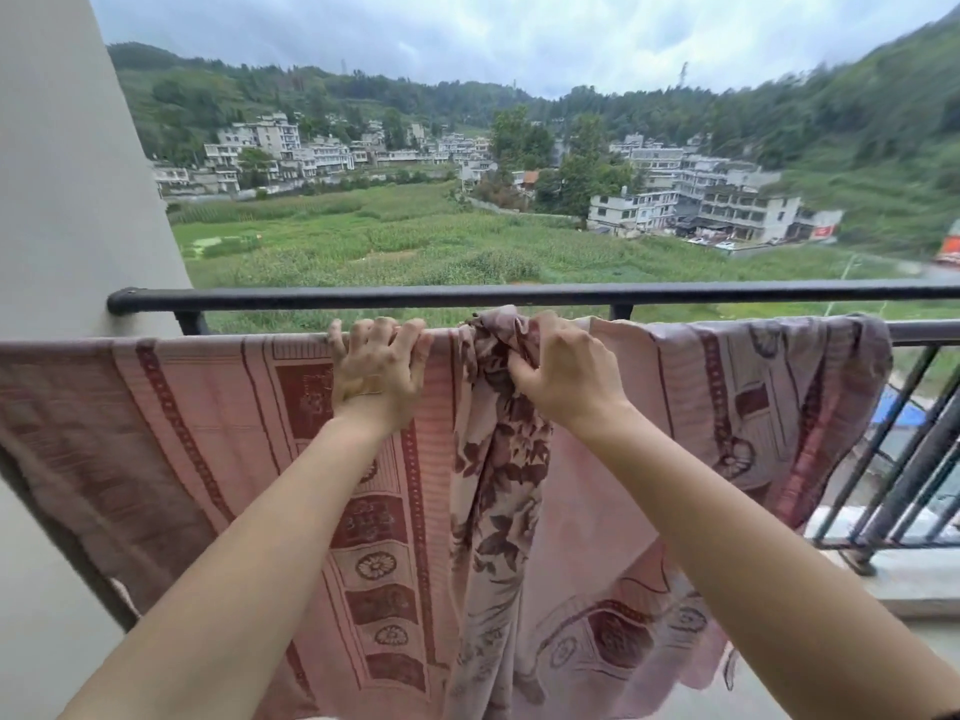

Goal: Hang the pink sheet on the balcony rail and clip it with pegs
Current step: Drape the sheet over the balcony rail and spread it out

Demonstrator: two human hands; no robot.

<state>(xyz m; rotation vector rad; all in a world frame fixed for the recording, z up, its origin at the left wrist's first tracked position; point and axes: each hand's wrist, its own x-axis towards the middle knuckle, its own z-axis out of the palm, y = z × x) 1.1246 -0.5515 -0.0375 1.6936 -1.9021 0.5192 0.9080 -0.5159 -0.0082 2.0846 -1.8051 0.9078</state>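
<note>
The pink sheet (218,428), printed with dark red borders and flowers, is draped over the balcony rail (924,332) and hangs down toward me. My left hand (379,371) grips the sheet's top fold where it lies over the rail, fingers curled over the edge. My right hand (563,374) pinches a bunched, twisted fold of the sheet just below the rail, a little to the right of the left hand. No pegs are in view.
A thicker black bar (467,296) runs just beyond and above the draped rail, fixed to the white wall (67,174) at left. Black railing uprights (904,459) stand at right above a concrete ledge. Fields, buildings and hills lie far below.
</note>
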